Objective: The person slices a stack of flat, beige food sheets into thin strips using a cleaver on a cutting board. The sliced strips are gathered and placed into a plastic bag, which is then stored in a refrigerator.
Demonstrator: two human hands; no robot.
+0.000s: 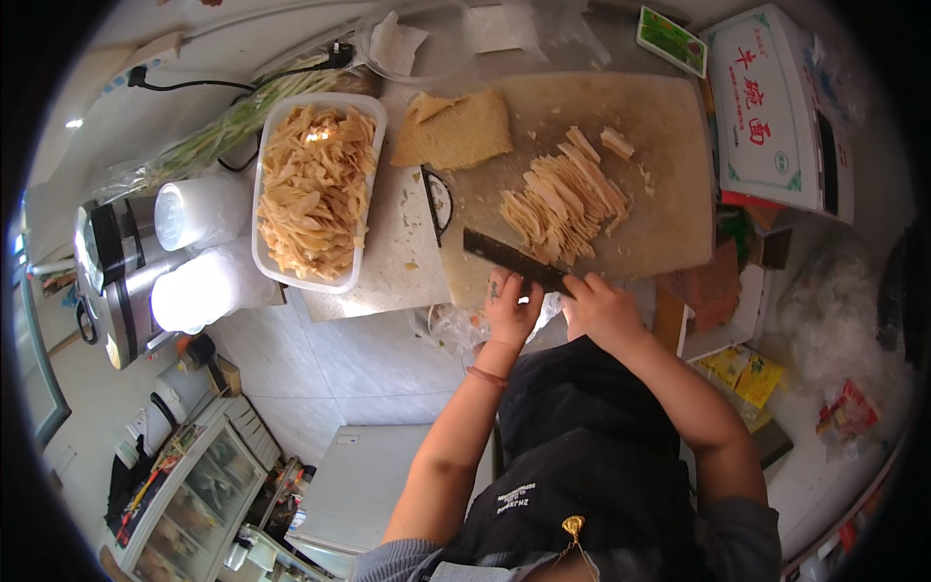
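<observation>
My right hand (604, 309) grips the handle end of a cleaver (513, 258), whose dark blade points left over the near part of the cutting board (669, 240). Curled fingers of my left hand (509, 305) are at the blade's near edge; whether they pinch anything is hidden. Just beyond the blade lies a pile of thin, pale strips (567, 200), apparently cut tripe, with a small loose piece (617, 142) to its right. A rough-surfaced yellowish slab (454, 131), folded at one corner, rests across the board's far left edge.
Left of the board, a white plastic tub (349, 285) is heaped with cut strips (313, 196). Wrapped stacks of white containers (200, 211) stand farther left. A printed carton (760, 109) borders the board's right side. A clear round lid (414, 44) lies behind.
</observation>
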